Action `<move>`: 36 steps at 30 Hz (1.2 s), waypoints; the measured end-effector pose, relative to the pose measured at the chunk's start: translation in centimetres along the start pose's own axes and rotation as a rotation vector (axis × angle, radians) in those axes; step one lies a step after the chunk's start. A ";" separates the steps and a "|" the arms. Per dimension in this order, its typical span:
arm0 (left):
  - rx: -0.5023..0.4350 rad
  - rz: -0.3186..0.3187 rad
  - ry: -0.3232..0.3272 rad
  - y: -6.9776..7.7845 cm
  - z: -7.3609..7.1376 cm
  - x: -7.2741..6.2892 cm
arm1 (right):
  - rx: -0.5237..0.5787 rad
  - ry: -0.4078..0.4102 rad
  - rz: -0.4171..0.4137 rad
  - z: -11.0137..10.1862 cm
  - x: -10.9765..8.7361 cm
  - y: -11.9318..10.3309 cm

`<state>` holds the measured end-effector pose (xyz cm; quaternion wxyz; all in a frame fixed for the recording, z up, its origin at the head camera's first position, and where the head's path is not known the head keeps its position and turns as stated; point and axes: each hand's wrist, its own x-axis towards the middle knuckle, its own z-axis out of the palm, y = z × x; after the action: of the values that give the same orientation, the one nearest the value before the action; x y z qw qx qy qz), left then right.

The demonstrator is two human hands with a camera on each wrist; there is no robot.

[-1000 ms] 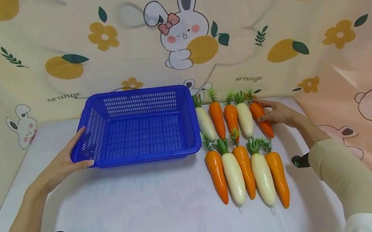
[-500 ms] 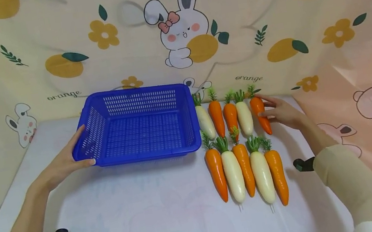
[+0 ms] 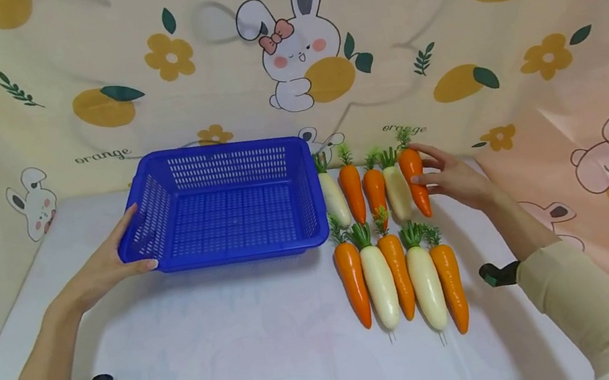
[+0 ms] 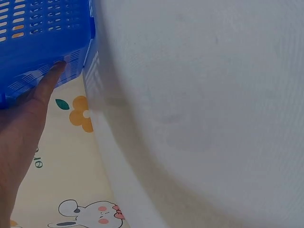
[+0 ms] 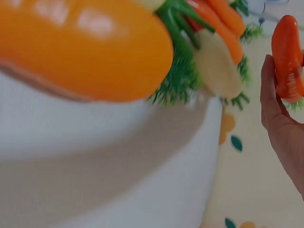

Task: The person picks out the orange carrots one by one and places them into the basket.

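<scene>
Right hand (image 3: 456, 182) out at the far right of the table (image 3: 249, 363), forearm running forward and inward from its sleeve (image 3: 580, 297). Thumb and fingers pinch an orange carrot (image 3: 411, 164) from its right side — grasp firm to look at, leafy top away from the person, tapered tip pointing back. The right wrist view shows that carrot apart from the other vegetables. Its place: right end of the back row, just beside a white radish (image 3: 399, 197), which lies in shade.

Left hand (image 3: 101, 270) at the left end of a blue basket (image 3: 230, 255), forearm angled forward and inward. Thumb lies straight along the near corner, one finger reaches up the side; the other fingers are hidden, so cannot tell whether it grips or only steadies.

Basket sits lengthwise across the table, its right end near the back row's leftmost radish (image 3: 334, 200). Two carrots (image 3: 352, 192) lie between that one and the shaded radish. Front row — three carrots (image 3: 353, 283) alternating with two radishes (image 3: 381, 285), tops away from the person.
</scene>
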<state>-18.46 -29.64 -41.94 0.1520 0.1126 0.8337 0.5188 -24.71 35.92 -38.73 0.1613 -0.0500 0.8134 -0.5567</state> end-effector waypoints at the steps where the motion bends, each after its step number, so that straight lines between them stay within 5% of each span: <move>1: 0.006 -0.001 0.003 0.1 0.0 0.0 | -0.005 -0.001 -0.004 0.3 0.0 -0.3; 10: 0.033 -0.028 0.018 0.4 0.3 0.3 | 0.010 0.012 -0.057 3.4 0.6 -3.4; 36: 0.019 -0.072 0.049 0.4 0.4 0.3 | -0.067 -0.137 -0.136 14.6 6.0 -10.8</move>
<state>-18.59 -29.06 -41.77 0.1490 0.0714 0.8456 0.5076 -26.78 17.35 -34.80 0.1765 -0.1485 0.8134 -0.5340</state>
